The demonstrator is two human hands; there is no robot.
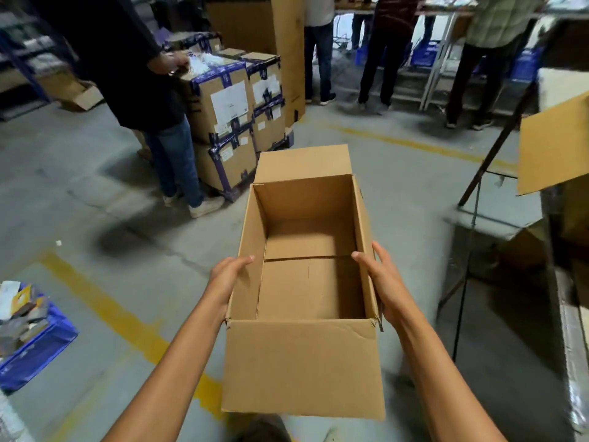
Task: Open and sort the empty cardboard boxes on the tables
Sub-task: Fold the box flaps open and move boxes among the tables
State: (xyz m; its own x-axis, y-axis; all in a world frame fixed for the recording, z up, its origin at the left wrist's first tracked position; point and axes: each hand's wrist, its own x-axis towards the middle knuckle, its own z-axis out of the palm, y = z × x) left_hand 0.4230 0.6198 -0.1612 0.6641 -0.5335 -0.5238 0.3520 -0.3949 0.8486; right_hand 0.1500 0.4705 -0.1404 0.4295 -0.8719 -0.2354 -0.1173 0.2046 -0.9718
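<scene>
From the head view, an open cardboard box (302, 272) was held out in front of the person, above the concrete floor (95, 193) and not resting on any table. Its inside was empty, with the two bottom flaps meeting at a seam across the middle. The far top flap stood up and tilted away, and the near flap hung down toward the person.

The left hand (228, 277) pressed flat against the outside of the box's left wall, fingers pointing forward, so its grip was wide rather than curled. The right hand (384, 283) lay along the right wall the same way, thumb at the rim and fingers on the outside. The box was clamped between the two palms.

A yellow line (121, 317) ran slantwise over the floor below the left forearm. At the lower left sat a blue crate (38, 352) with mixed items in it. Beyond the box stood a stack of taped cartons (232, 122) with white labels, and a person in dark top and jeans (153, 90) stood just beside it on the left. More people stood at long tables farther back. At the right edge another cardboard flap (554, 145) jutted out from a table (567, 330).
</scene>
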